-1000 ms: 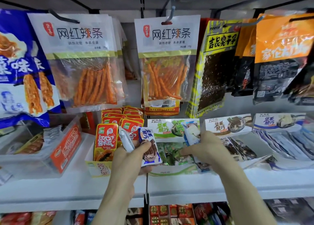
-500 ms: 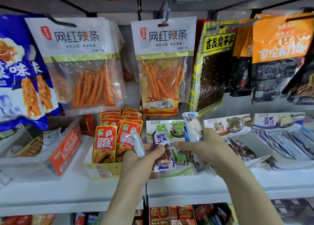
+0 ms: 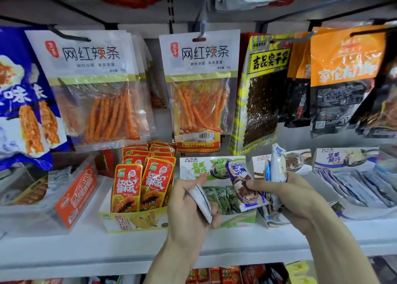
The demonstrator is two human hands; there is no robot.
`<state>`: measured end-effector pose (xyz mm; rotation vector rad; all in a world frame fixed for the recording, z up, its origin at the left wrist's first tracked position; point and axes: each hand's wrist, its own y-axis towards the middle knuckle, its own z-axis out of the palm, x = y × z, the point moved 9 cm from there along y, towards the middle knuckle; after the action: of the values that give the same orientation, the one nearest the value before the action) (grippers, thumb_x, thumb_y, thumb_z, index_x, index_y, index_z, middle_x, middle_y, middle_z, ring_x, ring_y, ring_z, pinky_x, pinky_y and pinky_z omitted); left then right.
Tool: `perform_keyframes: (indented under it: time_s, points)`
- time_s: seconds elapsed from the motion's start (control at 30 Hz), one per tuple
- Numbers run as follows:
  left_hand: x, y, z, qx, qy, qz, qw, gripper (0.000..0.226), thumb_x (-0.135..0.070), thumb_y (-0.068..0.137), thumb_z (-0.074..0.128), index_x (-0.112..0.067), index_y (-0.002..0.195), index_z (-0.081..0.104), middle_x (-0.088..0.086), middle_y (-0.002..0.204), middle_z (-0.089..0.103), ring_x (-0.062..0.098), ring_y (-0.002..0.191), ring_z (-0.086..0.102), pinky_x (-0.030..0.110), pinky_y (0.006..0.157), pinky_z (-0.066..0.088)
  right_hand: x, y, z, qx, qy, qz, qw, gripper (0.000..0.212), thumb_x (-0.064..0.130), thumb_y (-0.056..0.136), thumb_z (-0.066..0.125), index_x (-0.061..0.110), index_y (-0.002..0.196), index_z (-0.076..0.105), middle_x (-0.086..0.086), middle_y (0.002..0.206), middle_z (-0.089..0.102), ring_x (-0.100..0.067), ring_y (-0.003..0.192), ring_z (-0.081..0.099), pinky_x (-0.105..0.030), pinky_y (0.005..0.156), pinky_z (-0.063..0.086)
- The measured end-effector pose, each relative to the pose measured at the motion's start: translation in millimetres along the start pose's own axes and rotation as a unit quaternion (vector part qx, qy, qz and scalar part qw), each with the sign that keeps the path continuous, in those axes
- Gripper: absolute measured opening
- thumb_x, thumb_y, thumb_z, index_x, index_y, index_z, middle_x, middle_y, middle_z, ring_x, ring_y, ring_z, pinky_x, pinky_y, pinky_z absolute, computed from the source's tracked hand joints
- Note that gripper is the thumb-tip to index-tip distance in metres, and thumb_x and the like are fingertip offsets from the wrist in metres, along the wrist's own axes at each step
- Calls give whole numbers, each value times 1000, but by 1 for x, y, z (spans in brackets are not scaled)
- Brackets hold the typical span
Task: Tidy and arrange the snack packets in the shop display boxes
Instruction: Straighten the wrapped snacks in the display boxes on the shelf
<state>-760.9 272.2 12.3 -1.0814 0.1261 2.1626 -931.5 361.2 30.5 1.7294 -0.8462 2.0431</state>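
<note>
Two red packets (image 3: 140,187) in yellow box (image 3: 133,221)

Glossy plastic film wraps the small snack packets (image 3: 241,185), catching pale glare. The hanging bags (image 3: 94,86) above are clear, shiny plastic over matt white printed tops. The display boxes (image 3: 133,219) look like printed cardboard with a slight sheen. The shelf (image 3: 86,247) is smooth, white painted metal, and the hooks (image 3: 68,35) dark metal.
</note>
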Motion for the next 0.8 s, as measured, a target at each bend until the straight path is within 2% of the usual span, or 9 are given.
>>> perform_keyframes:
  time_s: [0.13, 0.2, 0.23, 0.3, 0.43, 0.53, 0.6, 0.73, 0.8]
  points:
    - [9, 3, -3, -17, 34, 1, 999, 36, 3, 76, 37, 1, 90, 71, 12, 102, 53, 21, 62, 32, 33, 52, 30, 3, -2, 2, 27, 23, -7, 999, 39, -3, 70, 81, -4, 106, 66, -22, 94, 76, -31, 82, 75, -36, 68, 58]
    - [11, 4, -7, -36, 118, -3, 992, 32, 8, 84, 41, -2, 94, 70, 13, 98, 59, 21, 59, 43, 36, 52, 40, 4, -3, 3, 32, 27, -10, 999, 27, -6, 73, 79, -2, 96, 66, -20, 85, 76, -25, 68, 74, -29, 52, 54]
    - [11, 4, -9, -43, 172, 0, 984, 24, 4, 91, 48, -4, 100, 69, 14, 93, 61, 21, 60, 51, 37, 55, 46, 5, -4, 3, 29, 31, -9, 999, 23, -7, 74, 78, -1, 92, 65, -19, 81, 75, -22, 61, 72, -25, 46, 51]
    - [4, 3, -12, -51, 296, 26, 953, 10, -14, 94, 67, -13, 104, 69, 15, 89, 69, 20, 68, 64, 36, 61, 57, 4, -4, 1, 26, 32, -6, 999, 26, -7, 74, 78, -2, 97, 66, -20, 84, 76, -23, 62, 73, -24, 45, 51]
    - [-16, -6, -11, -92, 429, 113, 892, 32, -35, 81, 82, -25, 104, 64, -11, 85, 76, 2, 74, 71, 37, 74, 61, 0, -1, -7, 18, 13, -2, 1000, 39, -1, 72, 81, -2, 108, 67, -20, 91, 76, -28, 73, 75, -28, 50, 53]
    - [-21, -9, -13, -111, 431, 114, 888, 63, -35, 72, 88, -32, 118, 46, -26, 75, 72, -11, 70, 67, 15, 65, 50, -1, 0, -10, 14, 11, -2, 1000, 40, 0, 73, 82, -2, 110, 67, -19, 92, 77, -30, 77, 76, -30, 57, 55]
    - [-23, -11, -14, -117, 423, 112, 892, 70, -35, 71, 90, -34, 121, 41, -26, 71, 70, -14, 68, 66, 6, 55, 44, 0, 0, -13, 7, 14, -4, 1000, 39, -2, 73, 81, -2, 110, 68, -18, 90, 77, -24, 69, 75, -24, 50, 52]
    - [-16, -7, -9, -97, 384, 104, 912, 43, -35, 78, 83, -30, 109, 54, -27, 76, 72, -8, 68, 68, 7, 52, 45, 2, -2, -10, 13, 32, -9, 999, 37, -5, 74, 79, -7, 109, 67, -18, 85, 76, -17, 54, 69, -19, 42, 47]
    - [-6, -4, -8, -87, 339, 73, 934, 27, -37, 87, 76, -32, 107, 58, -25, 80, 74, -8, 73, 69, 17, 66, 52, 1, -2, -4, 26, 29, -7, 999, 36, -6, 73, 80, -6, 107, 68, -18, 87, 76, -20, 60, 72, -20, 43, 48]
